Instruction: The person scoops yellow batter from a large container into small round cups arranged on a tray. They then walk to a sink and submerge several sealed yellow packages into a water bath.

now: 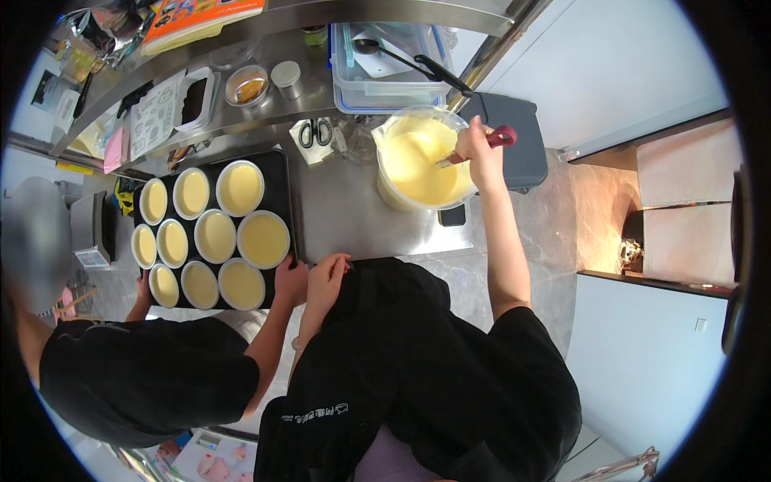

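Observation:
My right hand (480, 150) grips a whisk or similar utensil (502, 137) with a dark red handle; its metal part dips into pale yellow batter (415, 153). The batter is in a large clear plastic pitcher (394, 196) on the steel worktop. My left hand (327, 277) rests near the front edge of the worktop, fingers curled, with nothing seen in it. Just to its left, a co-worker's hands hold a black baking tray (282, 175) carrying several round white cups (240, 188) filled with pale yellow batter.
Black scissors (315, 133) lie on paper behind the worktop's middle. A phone (452, 215) lies beside the pitcher. Above, a steel shelf (241, 123) holds plastic containers and a black ladle (394, 54). A dark grey bin (524, 141) stands at the right, the co-worker (150, 379) at the left.

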`<action>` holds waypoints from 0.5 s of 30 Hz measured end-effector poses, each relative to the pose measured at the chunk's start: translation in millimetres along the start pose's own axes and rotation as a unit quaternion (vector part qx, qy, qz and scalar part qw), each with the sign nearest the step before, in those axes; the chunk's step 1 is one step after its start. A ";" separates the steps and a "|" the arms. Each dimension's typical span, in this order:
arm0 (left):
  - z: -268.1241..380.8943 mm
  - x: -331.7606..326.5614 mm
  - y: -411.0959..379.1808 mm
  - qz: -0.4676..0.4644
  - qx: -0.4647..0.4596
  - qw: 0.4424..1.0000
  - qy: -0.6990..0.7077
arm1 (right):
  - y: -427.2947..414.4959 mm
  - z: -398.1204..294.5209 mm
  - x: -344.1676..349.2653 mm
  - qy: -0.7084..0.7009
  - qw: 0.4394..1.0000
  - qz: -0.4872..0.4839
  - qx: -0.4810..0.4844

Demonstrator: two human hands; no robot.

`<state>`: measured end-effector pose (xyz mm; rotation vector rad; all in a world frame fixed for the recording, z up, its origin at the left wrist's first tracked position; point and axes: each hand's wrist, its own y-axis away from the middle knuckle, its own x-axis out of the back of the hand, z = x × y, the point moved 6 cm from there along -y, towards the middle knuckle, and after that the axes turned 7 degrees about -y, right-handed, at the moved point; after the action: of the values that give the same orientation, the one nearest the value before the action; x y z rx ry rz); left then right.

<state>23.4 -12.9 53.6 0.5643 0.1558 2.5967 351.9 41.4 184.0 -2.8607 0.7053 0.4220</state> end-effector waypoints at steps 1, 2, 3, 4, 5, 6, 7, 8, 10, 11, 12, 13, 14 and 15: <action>-1.4 -0.1 -0.2 -0.001 0.002 1.000 0.004 | 1.6 -0.5 2.8 -0.029 1.000 0.001 -0.004; -2.8 -0.4 -0.2 -0.002 0.005 1.000 0.008 | 3.5 -1.5 5.8 -0.058 0.998 0.003 -0.008; -2.9 -0.8 -0.9 -0.002 0.003 1.000 0.009 | 4.8 -6.7 9.4 -0.060 0.998 0.012 0.014; -3.1 -1.4 -1.5 -0.002 0.001 1.000 0.011 | 4.3 -6.5 17.0 -0.107 0.994 0.030 0.007; -3.2 -2.1 -2.3 -0.002 -0.001 1.000 0.012 | 4.1 -6.0 23.3 -0.154 0.987 0.048 0.000; -3.7 -2.6 -2.8 -0.005 -0.003 1.000 0.012 | 6.0 -12.1 24.9 -0.159 0.984 0.078 0.012; -3.9 -3.4 -3.8 -0.007 -0.005 1.000 0.013 | 7.9 -19.3 28.6 -0.186 0.979 0.082 0.024; -3.9 -4.1 -4.5 -0.009 -0.008 1.000 0.014 | 9.8 -31.2 30.4 -0.199 0.975 0.089 0.041; -4.5 -3.2 -4.7 -0.012 -0.009 1.000 -0.001 | 15.1 -63.7 28.2 -0.210 0.971 0.057 0.100; -4.2 -1.1 -3.3 -0.012 -0.008 1.000 -0.010 | 17.8 -78.4 22.7 -0.222 0.966 0.035 0.128; -2.1 0.4 -2.7 -0.013 -0.007 1.000 -0.015 | 20.6 -92.2 14.1 -0.208 0.967 0.007 0.147; -1.0 -3.4 -5.2 -0.022 -0.010 1.000 -0.014 | 24.6 -104.0 8.7 -0.184 0.968 -0.017 0.170; -1.2 -6.3 -6.6 -0.030 -0.012 0.999 -0.013 | 26.1 -107.1 5.8 -0.162 0.970 -0.024 0.180; -1.9 -7.2 -5.6 -0.035 -0.011 0.999 -0.017 | 24.5 -103.5 3.0 -0.139 0.974 -0.028 0.178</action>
<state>30.7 -11.3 48.0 0.5840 0.1326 2.5168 366.8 -4.5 278.8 -2.4179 0.5806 0.6038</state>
